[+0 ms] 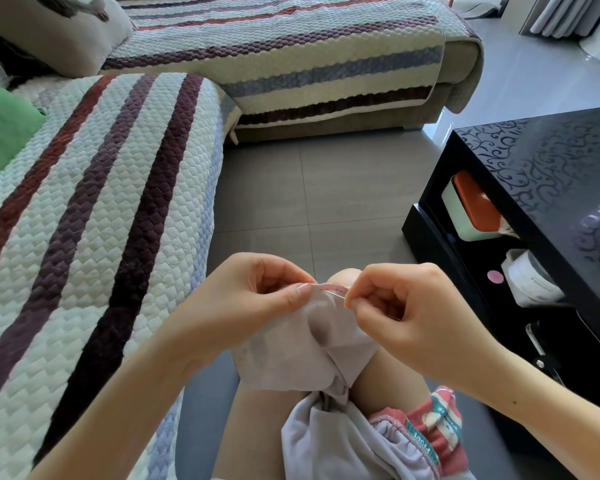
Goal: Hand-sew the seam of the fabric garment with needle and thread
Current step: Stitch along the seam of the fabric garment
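A pale lilac fabric garment [312, 344] hangs between both hands over my knees, its lower part bunched on my lap. Its top edge is a seam [333, 288] with pink stitching. My left hand [257, 299] pinches the fabric at the seam's left end between thumb and fingers. My right hand [402, 306] pinches a thin needle [340, 294] at the seam's right end, with the needle lying slanted across the fabric just below the edge. The thread is too fine to make out.
A striped quilted sofa cover [94, 209] lies to my left and across the back. A black glossy coffee table [541, 188] stands at the right, with a lidded box [471, 206] and small items on its lower shelf. Grey tiled floor [312, 188] stretches ahead.
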`<state>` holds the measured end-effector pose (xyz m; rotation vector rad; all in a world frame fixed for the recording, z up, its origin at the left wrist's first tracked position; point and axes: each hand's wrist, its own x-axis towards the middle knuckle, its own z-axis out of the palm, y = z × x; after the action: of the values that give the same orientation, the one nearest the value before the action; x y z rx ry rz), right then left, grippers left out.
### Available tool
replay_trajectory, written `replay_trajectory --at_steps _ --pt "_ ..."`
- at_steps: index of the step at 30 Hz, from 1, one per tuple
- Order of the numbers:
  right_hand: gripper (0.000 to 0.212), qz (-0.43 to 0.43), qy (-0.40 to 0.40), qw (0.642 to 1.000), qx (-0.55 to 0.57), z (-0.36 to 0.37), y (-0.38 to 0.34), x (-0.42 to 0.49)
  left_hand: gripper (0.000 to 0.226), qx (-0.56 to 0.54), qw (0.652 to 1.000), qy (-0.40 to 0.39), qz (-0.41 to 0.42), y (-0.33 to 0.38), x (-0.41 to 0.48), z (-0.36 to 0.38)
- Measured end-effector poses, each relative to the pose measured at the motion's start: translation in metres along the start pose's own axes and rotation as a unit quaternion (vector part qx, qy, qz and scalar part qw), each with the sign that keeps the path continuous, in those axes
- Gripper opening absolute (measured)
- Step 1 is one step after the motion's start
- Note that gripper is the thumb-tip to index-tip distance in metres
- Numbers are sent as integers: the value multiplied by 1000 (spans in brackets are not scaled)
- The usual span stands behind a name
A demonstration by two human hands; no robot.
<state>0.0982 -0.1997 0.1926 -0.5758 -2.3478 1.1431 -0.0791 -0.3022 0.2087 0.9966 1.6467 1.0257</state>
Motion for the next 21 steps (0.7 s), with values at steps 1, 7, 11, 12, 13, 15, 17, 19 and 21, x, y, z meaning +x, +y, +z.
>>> replay_trajectory --at_steps 1,7,11,12,13,15,17,19,21 --pt "12 0 -1 1000 -1 0 0 0 21 0 1000 0 0 0 0 0" --pt "12 0 -4 1000 -5 0 0 1 21 5 1000 -8 3 2 -1 0" --pt "12 -4 -7 1000 -17 0 1 2 19 8 1000 -8 8 4 -1 1" --pt "12 -6 -8 1000 -23 0 1 2 18 12 1000 -9 10 4 -1 2" --pt "12 -7 -9 999 -30 0 1 3 16 16 1000 -11 14 4 0 2" --pt "12 -8 -13 999 -38 2 1 4 8 29 999 -14 19 5 0 4" --pt "13 -8 -18 999 -40 3 1 4 8 39 999 -14 22 6 0 6" --pt "13 -9 -21 999 -40 3 2 5 8 34 999 -14 17 7 -1 7" --pt "13 -7 -13 1000 -26 2 2 4 11 26 1000 -9 10 8 -2 6"
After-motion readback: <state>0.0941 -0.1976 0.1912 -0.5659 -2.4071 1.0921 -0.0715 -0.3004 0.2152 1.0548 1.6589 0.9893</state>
